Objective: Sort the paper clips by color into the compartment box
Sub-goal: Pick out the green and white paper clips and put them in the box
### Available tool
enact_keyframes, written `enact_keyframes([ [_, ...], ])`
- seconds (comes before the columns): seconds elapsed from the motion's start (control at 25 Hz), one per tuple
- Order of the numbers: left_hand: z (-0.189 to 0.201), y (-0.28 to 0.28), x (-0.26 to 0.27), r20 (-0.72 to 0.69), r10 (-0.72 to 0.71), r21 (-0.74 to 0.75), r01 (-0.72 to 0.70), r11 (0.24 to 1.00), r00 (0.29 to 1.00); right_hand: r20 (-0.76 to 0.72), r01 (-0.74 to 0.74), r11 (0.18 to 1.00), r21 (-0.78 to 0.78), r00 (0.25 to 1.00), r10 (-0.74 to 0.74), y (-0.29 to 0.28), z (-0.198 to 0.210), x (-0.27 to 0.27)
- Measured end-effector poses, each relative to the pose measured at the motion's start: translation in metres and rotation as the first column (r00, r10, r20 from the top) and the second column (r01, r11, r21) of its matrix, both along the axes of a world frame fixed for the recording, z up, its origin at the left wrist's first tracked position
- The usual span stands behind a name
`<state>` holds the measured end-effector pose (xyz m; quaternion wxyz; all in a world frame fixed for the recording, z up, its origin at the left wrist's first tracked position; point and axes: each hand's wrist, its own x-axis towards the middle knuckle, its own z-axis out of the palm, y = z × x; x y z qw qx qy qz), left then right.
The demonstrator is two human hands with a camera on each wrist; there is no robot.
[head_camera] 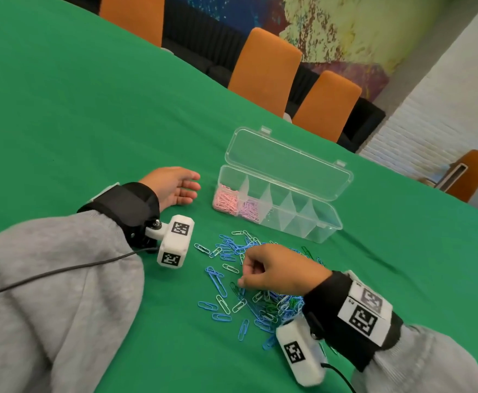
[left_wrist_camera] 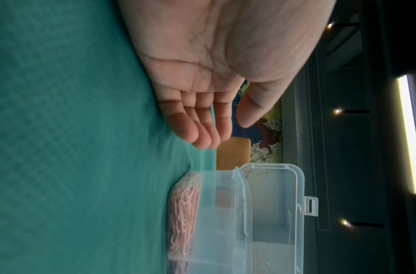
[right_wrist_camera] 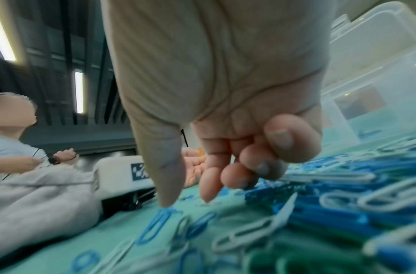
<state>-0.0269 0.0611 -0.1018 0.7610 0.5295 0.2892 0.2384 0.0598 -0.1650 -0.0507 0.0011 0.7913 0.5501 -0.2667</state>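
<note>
Right hand (head_camera: 274,268) grip empty above paper clips (head_camera: 249,290); no legible writing.

1. Grey sweatshirt sleeves (head_camera: 62,293) on both arms
2. Black wrist straps (head_camera: 124,205), the right one bearing white tags with black square codes (head_camera: 364,310)
3. White camera boxes (head_camera: 175,241) (coded too), trailing black cables (head_camera: 62,269)

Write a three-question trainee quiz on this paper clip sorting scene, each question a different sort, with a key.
1. True or false: the compartment box has its lid shut.
2. Which hand reaches into the loose clips? A) the left hand B) the right hand
3. Fill in: the box's end compartment nearest the left hand holds ____ clips.

Key: 1 false, the lid lies open. 2 B; the left hand rests open on the green cloth. 3 pink.
</note>
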Motion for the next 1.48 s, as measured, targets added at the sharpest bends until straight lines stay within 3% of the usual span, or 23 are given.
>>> enact_keyframes([
  [0.2,0.0,-0.001,0.001,0.003,0.008,0.001,-0.008,1.0,1.0,0.163,-0.147,0.986,-0.078,0.974,0.158,0.008,-0.011,-0.02],
  [0.28,0.0,-0.001,0.001,0.004,0.008,-0.003,-0.008,1.0,1.0,0.152,-0.149,0.987,-0.055,0.976,0.156,0.01,-0.01,-0.015],
  [0.36,0.0,-0.001,0.001,0.006,0.004,-0.007,-0.004,1.0,1.0,-0.044,-0.013,0.997,0.072,0.999,0.016,0.007,-0.005,-0.002],
  [0.4,0.0,-0.001,0.001,0.007,0.002,-0.008,-0.002,1.0,1.0,-0.268,0.108,0.983,0.151,0.961,-0.064,0.003,-0.004,0.006],
  [0.44,0.0,-0.001,0.001,0.007,0.002,-0.007,-0.002,1.0,1.0,-0.539,0.24,0.95,0.199,0.837,-0.098,-0.002,-0.002,0.013],
  [0.48,-0.001,-0.001,0.001,0.006,0.002,-0.005,-0.002,1.0,1.0,-0.782,0.36,0.912,0.197,0.619,-0.075,-0.007,0.0,0.02],
  [0.52,-0.001,0.0,0.0,0.005,0.004,-0.003,-0.004,1.0,1.0,-0.926,0.428,0.889,0.162,0.378,-0.013,-0.011,0.001,0.026],
  [0.56,-0.001,0.0,0.0,0.003,0.004,-0.001,-0.004,1.0,1.0,-0.98,0.459,0.879,0.133,0.196,0.046,-0.014,0.002,0.031],
  [0.6,0.0,0.0,0.0,0.002,0.004,0.002,-0.004,1.0,1.0,-0.993,0.477,0.872,0.111,0.087,0.079,-0.015,0.003,0.033],
  [0.64,0.0,-0.001,0.0,0.002,0.004,0.003,-0.004,1.0,1.0,-0.996,0.495,0.864,0.092,0.044,0.082,-0.015,0.004,0.035],
  [0.68,0.0,-0.001,0.0,0.001,0.006,0.006,-0.006,1.0,1.0,-0.997,0.514,0.855,0.073,0.055,0.053,-0.013,0.005,0.034],
  [0.72,0.0,-0.002,0.0,-0.001,0.007,0.008,-0.007,1.0,1.0,-0.991,0.535,0.842,0.067,0.134,-0.007,-0.01,0.005,0.032],
  [0.76,0.001,-0.002,-0.001,-0.003,0.007,0.01,-0.007,1.0,1.0,-0.955,0.538,0.84,0.076,0.281,-0.093,-0.004,0.004,0.03],
  [0.8,0.0,-0.003,-0.001,-0.004,0.007,0.009,-0.007,1.0,1.0,-0.857,0.506,0.856,0.109,0.484,-0.178,0.003,0.004,0.026],
  [0.84,0.001,-0.003,-0.001,-0.003,0.007,0.009,-0.007,1.0,1.0,-0.678,0.428,0.891,0.153,0.701,-0.221,0.012,0.003,0.02],
  [0.88,0.001,-0.004,-0.001,-0.004,0.004,0.009,-0.004,1.0,1.0,-0.452,0.304,0.936,0.177,0.87,-0.197,0.022,0.002,0.013],
  [0.92,0.001,-0.004,-0.001,-0.007,0.003,0.01,-0.003,1.0,1.0,-0.223,0.157,0.972,0.175,0.968,-0.116,0.034,0.001,0.006],
  [1.0,0.002,-0.004,0.0,-0.009,0.003,0.01,-0.003,1.0,1.0,0.105,-0.052,0.995,0.084,0.994,0.043,0.055,-0.002,-0.009],
  [1.12,0.002,-0.003,-0.001,-0.007,0.0,0.006,0.0,1.0,1.0,0.246,-0.115,0.993,-0.041,0.962,0.121,0.078,-0.008,-0.019],
  [1.24,0.002,-0.002,-0.001,-0.005,-0.004,-0.007,0.004,1.0,1.0,0.225,-0.101,0.989,-0.105,0.966,0.123,0.082,-0.007,-0.013],
  [1.48,0.002,-0.002,-0.001,-0.011,-0.004,-0.01,0.003,1.0,1.0,-0.021,0.098,0.995,0.018,0.995,-0.098,0.061,0.007,0.015],
])
